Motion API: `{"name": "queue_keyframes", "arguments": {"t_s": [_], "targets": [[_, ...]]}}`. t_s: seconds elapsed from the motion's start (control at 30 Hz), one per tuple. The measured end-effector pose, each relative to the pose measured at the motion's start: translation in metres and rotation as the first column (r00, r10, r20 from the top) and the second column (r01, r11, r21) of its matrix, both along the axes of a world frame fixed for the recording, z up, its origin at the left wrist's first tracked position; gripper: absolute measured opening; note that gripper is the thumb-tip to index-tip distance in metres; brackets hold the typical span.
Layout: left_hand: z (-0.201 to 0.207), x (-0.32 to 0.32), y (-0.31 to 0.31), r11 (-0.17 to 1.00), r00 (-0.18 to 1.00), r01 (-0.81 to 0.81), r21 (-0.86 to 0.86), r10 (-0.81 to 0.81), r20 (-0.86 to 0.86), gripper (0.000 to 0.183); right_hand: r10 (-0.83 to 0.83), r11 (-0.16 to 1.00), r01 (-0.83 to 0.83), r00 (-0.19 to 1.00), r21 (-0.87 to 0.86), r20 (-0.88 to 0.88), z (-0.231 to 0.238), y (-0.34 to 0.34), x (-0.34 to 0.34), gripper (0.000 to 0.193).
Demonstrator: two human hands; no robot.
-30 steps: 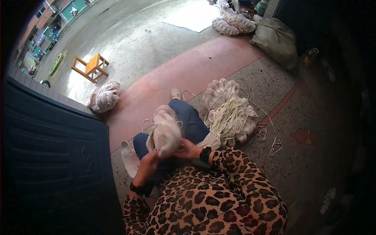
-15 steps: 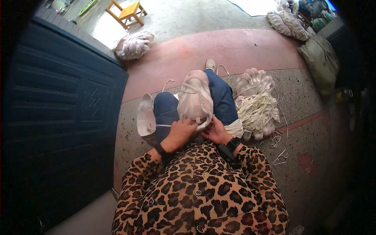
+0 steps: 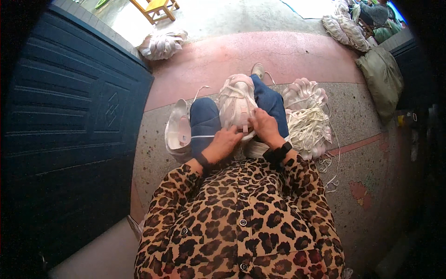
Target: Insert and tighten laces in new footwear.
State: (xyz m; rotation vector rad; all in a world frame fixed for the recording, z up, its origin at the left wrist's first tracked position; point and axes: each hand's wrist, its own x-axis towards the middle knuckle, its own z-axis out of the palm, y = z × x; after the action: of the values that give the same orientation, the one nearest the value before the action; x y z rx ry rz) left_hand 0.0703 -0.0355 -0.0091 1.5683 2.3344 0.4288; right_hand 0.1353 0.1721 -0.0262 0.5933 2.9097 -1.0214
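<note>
- Pinkish-white sneaker upper is lying btwn my jeans legs, long axis running away from me, far end drifting slightly L.
- Its near end, w/ a small pink tab, is sitting right at my fingers, so the rest of it is stretching straight ahead of them.
- L hand is touching the near rim on its L side, fingers bending over the edge.
- R hand is touching the R side, reaching a bit farther up than the L; both are in contact, so neither's really nearer.
- Pinching or only pressing? Can't tell for either; fingertips are getting lost against pale fabric.
- White lace is crossing my L leg btwn the L hand & a 2nd upper, which is resting just beside that leg; lace's R end is hiding near the hand.
- Speckled floor is carrying a bundle of uppers w/ a heap of laces, R of my R leg.
- Room: dk blue door is standing L, olive sack slumping far R, wooden chair standing beyond the pink floor band.
</note>
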Motion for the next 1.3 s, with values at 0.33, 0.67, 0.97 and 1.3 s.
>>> {"name": "queue_keyframes", "arguments": {"t_s": [0.33, 0.67, 0.97, 1.3], "targets": [[-0.031, -0.001, 0.002, 0.996, 0.995, 0.066, 0.053, -0.07, 0.071, 0.023, -0.037, 0.99, 0.021, 0.993, -0.137, -0.115, -0.015, 0.001, 0.014, 0.039], [0.023, -0.022, -0.02, 0.935, 0.997, -0.056, 0.349, 0.037, 0.062, 0.013, -0.125, 0.679, 0.18, 0.984, -0.711, 0.13, 0.023, 0.065, 0.015, 0.038], [0.018, -0.027, -0.006, 0.912, 0.865, -0.406, 0.06, 0.363, 0.345, 0.018, -0.158, 0.815, 0.079, 0.983, -0.574, -0.089, 0.012, 0.061, -0.007, 0.031], [0.03, -0.095, 0.003, 0.768, 0.692, -0.639, 0.036, 0.554, 0.463, 0.021, -0.041, 0.937, -0.02, 0.985, -0.348, -0.166, -0.012, 0.026, -0.092, 0.031]]}}
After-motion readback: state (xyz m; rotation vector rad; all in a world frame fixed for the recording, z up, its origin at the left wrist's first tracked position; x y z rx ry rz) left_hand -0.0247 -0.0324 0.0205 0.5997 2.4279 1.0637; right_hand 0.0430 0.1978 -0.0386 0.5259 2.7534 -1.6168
